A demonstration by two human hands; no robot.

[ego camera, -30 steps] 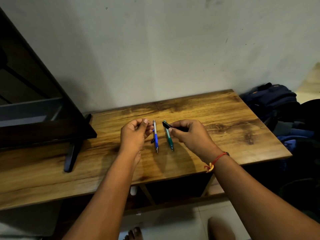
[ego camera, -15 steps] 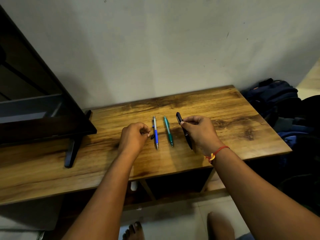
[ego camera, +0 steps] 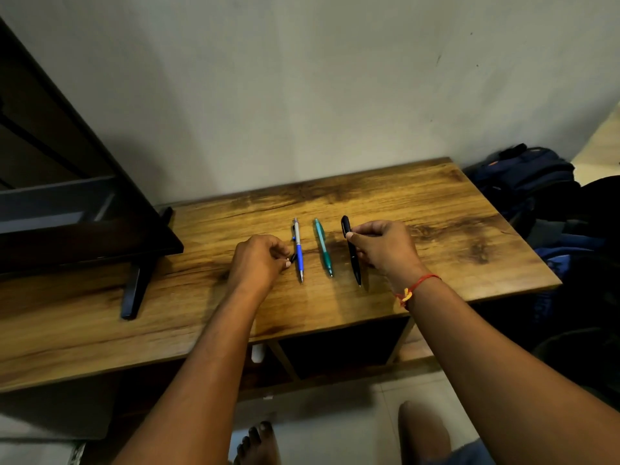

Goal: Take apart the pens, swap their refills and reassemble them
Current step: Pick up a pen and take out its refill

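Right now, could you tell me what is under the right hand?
The right hand pinches the black pen over the wooden table; what lies beneath its palm is hidden.

Left hand (ego camera: 260,263): fingers curled, knuckles up, forearm stretched forward | Right hand (ego camera: 385,250): fingertips pinching black pen (ego camera: 355,270), forearm stretched forward

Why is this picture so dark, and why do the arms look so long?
Head view: the light is dim, so the dark bags at the right melt into shadow; the wide lens stretches the arms toward the bottom corners; the left hand by the blue and silver pen looks slightly smeared; the right hand casts shadow on the brown wooden table beside the black pen.
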